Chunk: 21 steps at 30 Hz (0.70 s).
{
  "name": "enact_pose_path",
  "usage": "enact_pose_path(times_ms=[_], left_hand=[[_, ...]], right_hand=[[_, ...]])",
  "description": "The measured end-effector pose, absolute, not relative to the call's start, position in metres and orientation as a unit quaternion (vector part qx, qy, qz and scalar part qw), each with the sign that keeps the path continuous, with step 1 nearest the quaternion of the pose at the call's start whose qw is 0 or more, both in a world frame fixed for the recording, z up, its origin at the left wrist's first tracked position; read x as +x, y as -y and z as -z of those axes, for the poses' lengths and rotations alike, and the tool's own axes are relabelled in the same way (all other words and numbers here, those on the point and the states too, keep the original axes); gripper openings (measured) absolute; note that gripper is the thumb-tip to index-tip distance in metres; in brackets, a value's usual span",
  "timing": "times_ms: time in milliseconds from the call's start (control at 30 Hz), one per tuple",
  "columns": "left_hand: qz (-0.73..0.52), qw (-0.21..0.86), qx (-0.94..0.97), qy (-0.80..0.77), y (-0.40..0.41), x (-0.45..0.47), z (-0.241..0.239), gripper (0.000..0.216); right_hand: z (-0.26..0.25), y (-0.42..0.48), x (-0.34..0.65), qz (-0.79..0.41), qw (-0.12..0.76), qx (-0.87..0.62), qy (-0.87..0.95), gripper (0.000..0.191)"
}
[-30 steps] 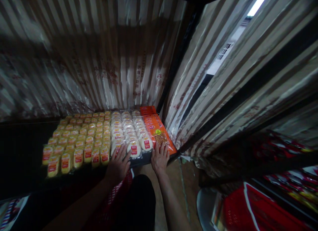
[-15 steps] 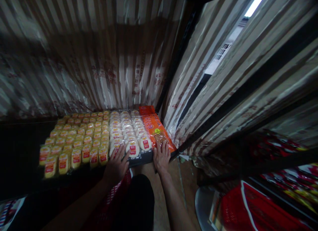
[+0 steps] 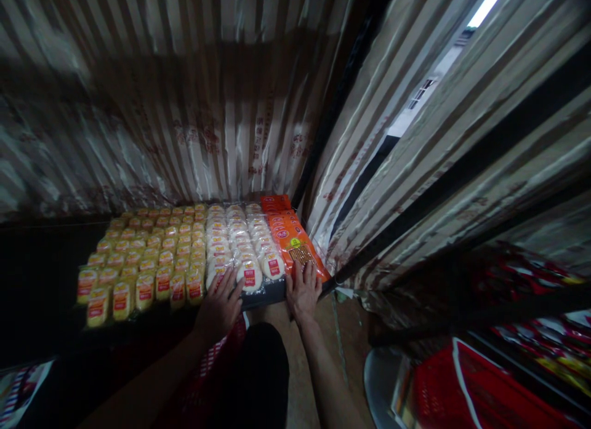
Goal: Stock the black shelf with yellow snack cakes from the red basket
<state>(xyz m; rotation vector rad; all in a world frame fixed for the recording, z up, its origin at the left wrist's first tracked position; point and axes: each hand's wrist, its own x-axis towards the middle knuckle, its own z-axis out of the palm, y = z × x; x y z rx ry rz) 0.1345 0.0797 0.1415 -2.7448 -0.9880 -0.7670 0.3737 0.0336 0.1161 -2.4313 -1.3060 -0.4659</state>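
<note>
Rows of white round wrapped cakes [image 3: 250,275] lie on a dark shelf [image 3: 41,281]. Over the front of their left row rests my left hand [image 3: 221,306], its fingers stretched out. My right hand [image 3: 303,292] lies with fingers spread on the lower end of an orange snack packet [image 3: 295,241], beside the shelf's front edge. More orange packets are layered behind it. To the left of the white cakes, many yellow wrapped cakes [image 3: 144,288] with red labels stand in rows.
A pleated, printed curtain [image 3: 194,121] hangs behind the shelf, and a dark post [image 3: 339,103] rises at the corner. Low on the right are a red basket [image 3: 457,386] and a rack holding red and yellow packets [image 3: 545,349]. Another red basket [image 3: 213,358] sits below the shelf.
The whole view has shifted slightly, so the shelf goods appear a little further right. Both hands stay in about the same place on the goods.
</note>
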Motion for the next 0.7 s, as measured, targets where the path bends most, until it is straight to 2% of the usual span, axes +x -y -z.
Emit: enact_pose_path(times_ms=[267, 533, 700], left_hand=[[0.259, 0.051, -0.908, 0.325, -0.08, 0.135, -0.141, 0.046], [0.272, 0.046, -0.906, 0.32, -0.08, 0.134, -0.14, 0.044], [0.264, 0.046, -0.908, 0.322, -0.081, 0.134, -0.141, 0.044]], right_hand=[[-0.12, -0.038, 0.386, 0.128, 0.172, -0.857, 0.469, 0.059], [-0.12, -0.04, 0.387, 0.134, 0.162, -0.854, 0.477, 0.06], [-0.121, -0.043, 0.386, 0.146, 0.163, -0.855, 0.47, 0.054]])
